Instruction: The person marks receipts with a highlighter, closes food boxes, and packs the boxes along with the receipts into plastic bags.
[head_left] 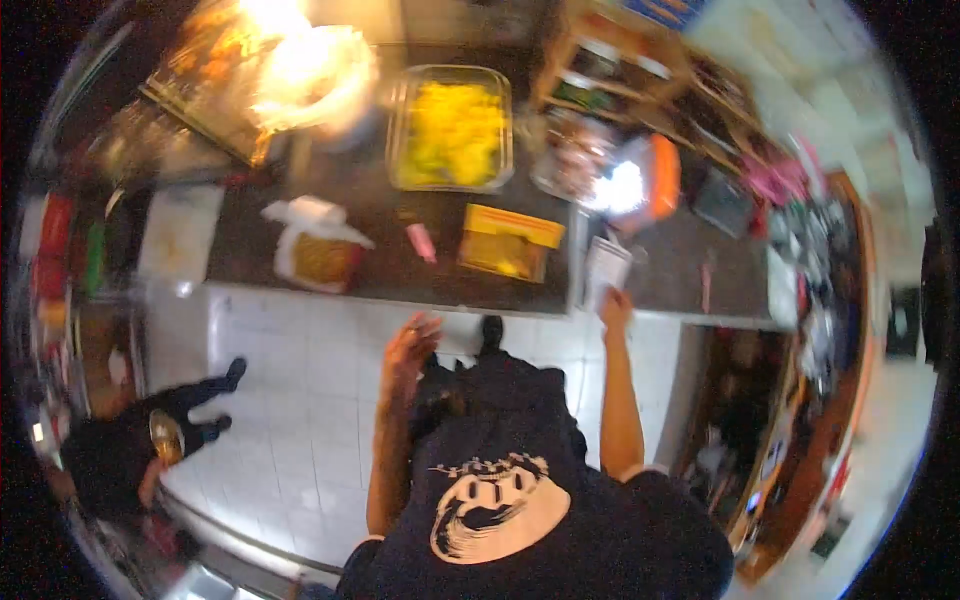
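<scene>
My right hand (617,309) is closed on the lower end of a small white card-like item (608,263) at the counter's front edge. Away from the counter, in front of my torso, my left hand (412,342) is raised with its fingers apart and nothing in it. On the dark counter (390,280) sit a glass dish of yellow food (455,132), a yellow packet (508,243), a small pink item (421,242) and an opened bag with brownish contents (322,258). The picture is blurred.
Bright light glares at a stove area (205,110) at the upper left. An orange-rimmed container (663,178) and a wooden rack (640,62) stand at the right. Another person (110,455), holding a bowl (166,437), is at the lower left.
</scene>
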